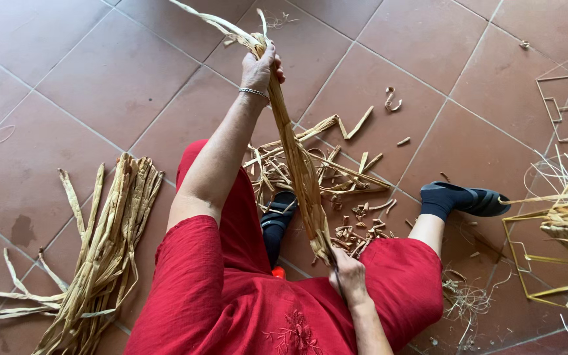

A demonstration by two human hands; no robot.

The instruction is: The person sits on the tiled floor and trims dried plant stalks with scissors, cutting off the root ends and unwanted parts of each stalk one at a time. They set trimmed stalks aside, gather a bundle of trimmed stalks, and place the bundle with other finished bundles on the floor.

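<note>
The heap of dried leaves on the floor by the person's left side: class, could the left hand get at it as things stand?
Probably not at once. The left hand is raised, gripping the top of the leaf bundle. Once let go, nothing blocks the heap of dried leaves.

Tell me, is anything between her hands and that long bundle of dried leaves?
Nothing visible. The left hand grips the leaf bundle near its top, and the right hand grips its lower end directly.

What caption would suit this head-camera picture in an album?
Seated on a tiled floor, left hand and right hand stretch a bundle of dried leaf strips.
</note>
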